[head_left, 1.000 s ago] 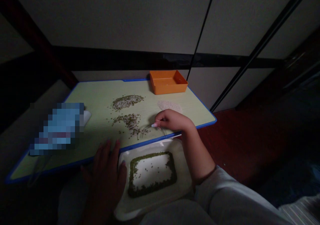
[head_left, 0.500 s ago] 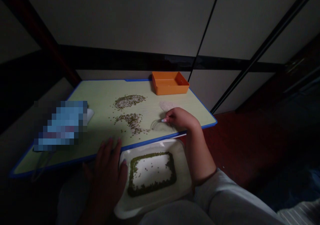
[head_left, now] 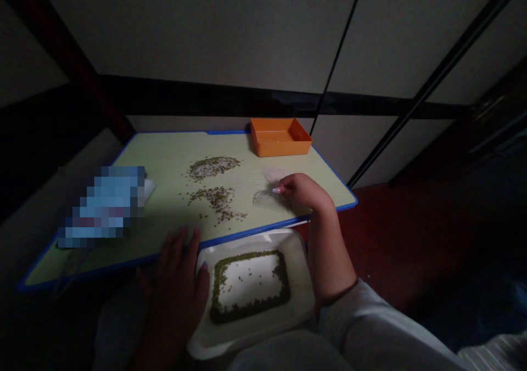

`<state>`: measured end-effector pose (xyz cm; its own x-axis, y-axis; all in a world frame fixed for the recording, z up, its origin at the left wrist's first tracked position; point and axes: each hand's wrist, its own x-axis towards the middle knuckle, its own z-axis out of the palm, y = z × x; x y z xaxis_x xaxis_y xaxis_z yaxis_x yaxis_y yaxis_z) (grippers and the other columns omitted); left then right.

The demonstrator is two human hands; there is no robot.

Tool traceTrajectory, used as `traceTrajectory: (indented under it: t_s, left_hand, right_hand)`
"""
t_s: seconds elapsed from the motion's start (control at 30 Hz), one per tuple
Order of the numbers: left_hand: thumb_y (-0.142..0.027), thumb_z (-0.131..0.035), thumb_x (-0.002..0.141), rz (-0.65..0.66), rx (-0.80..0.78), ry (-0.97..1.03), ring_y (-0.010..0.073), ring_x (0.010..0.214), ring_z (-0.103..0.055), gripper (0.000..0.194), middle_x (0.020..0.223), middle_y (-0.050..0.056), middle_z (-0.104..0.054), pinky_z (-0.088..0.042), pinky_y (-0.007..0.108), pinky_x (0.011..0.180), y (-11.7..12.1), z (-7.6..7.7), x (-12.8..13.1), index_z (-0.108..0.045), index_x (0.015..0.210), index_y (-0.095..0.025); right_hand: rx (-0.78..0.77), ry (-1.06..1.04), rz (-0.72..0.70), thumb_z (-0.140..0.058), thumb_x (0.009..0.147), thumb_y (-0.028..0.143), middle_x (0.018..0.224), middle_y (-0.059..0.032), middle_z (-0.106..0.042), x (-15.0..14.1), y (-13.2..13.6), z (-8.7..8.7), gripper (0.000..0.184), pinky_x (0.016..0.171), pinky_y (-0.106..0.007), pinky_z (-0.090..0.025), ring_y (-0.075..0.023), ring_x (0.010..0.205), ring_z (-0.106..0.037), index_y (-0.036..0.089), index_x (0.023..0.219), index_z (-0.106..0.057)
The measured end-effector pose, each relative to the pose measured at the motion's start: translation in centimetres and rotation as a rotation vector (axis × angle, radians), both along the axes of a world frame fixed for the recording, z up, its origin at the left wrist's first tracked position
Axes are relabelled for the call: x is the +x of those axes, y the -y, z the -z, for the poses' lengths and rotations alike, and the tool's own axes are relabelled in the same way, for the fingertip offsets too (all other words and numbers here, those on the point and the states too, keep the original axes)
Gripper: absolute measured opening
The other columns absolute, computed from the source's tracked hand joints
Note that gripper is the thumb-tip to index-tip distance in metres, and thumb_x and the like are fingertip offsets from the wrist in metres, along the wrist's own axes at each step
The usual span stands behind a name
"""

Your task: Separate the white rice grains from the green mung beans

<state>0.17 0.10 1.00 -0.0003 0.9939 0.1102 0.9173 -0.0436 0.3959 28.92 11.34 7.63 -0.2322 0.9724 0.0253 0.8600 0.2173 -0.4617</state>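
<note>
Left of the white basin [head_left: 302, 272], the left hand [head_left: 177, 288] is held open; beyond the basin, green-flecked grains [head_left: 216, 197] are left apart from the clear protractor [head_left: 263, 201], pinched by the right hand [head_left: 303, 190] past the basin's far right side.

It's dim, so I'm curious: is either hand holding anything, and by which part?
The right hand pinches a clear protractor by its curved edge; the left hand looks empty.

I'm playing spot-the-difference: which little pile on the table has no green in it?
The pale pile, just beyond the right hand, in front of the orange box; the other two piles are speckled green.
</note>
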Motion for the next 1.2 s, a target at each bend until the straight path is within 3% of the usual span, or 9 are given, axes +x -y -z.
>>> traceTrajectory:
  t_s: [0.17, 0.3, 0.57, 0.73, 1.2]
  left_hand:
    - [-0.037, -0.023, 0.099, -0.003, 0.014, 0.003, 0.0291, 0.158, -0.017, 0.056, 0.168, 0.013, -0.027, -0.010, 0.076, 0.121, 0.0, 0.3, -0.1, -0.036, 0.151, -0.021]
    - [-0.035, -0.025, 0.098, 0.000, 0.015, -0.001, 0.0292, 0.158, -0.017, 0.056, 0.167, 0.014, -0.028, -0.010, 0.075, 0.121, -0.1, 0.5, -0.3, -0.037, 0.150, -0.021]
    - [-0.036, -0.023, 0.098, 0.004, 0.033, 0.003, 0.0300, 0.157, -0.018, 0.056, 0.167, 0.014, -0.029, -0.011, 0.076, 0.120, -0.1, 0.5, -0.3, -0.037, 0.151, -0.020]
    - [-0.031, -0.031, 0.096, 0.012, 0.051, -0.018, 0.0304, 0.157, -0.018, 0.057, 0.167, 0.014, -0.029, -0.012, 0.075, 0.121, -0.2, 0.9, -0.5, -0.034, 0.152, -0.024]
    - [-0.032, -0.030, 0.096, 0.001, 0.048, -0.046, 0.0286, 0.158, -0.017, 0.057, 0.168, 0.012, -0.028, -0.009, 0.073, 0.122, -0.3, 1.4, -0.7, -0.032, 0.154, -0.026]
  right_hand:
    - [-0.004, 0.121, 0.103, -0.060, 0.094, 0.031, 0.072, -0.0073, -0.066, 0.1, -0.1, -0.1, 0.027, 0.060, -0.030, -0.022, -0.0135, 0.060, -0.040, 0.013, 0.080, -0.074]
    - [0.033, 0.141, 0.186, -0.058, 0.095, 0.033, 0.075, -0.0098, -0.069, 0.4, -0.3, 0.0, 0.031, 0.060, -0.031, -0.023, -0.0139, 0.061, -0.042, 0.012, 0.079, -0.075]
    - [-0.082, -0.180, -0.149, -0.060, 0.093, 0.026, 0.058, 0.0026, -0.055, -1.1, 0.1, 0.0, 0.031, 0.060, -0.025, -0.027, -0.0096, 0.058, -0.042, 0.014, 0.065, -0.064]
    - [-0.066, -0.163, -0.156, -0.061, 0.093, 0.027, 0.055, 0.0040, -0.051, -1.8, 0.0, 0.2, 0.032, 0.059, -0.026, -0.026, -0.0093, 0.056, -0.041, 0.014, 0.064, -0.064]
    - [-0.105, -0.180, -0.181, -0.059, 0.094, 0.028, 0.056, 0.0031, -0.054, -1.5, 0.1, 0.1, 0.032, 0.060, -0.026, -0.026, -0.0098, 0.056, -0.041, 0.015, 0.066, -0.066]
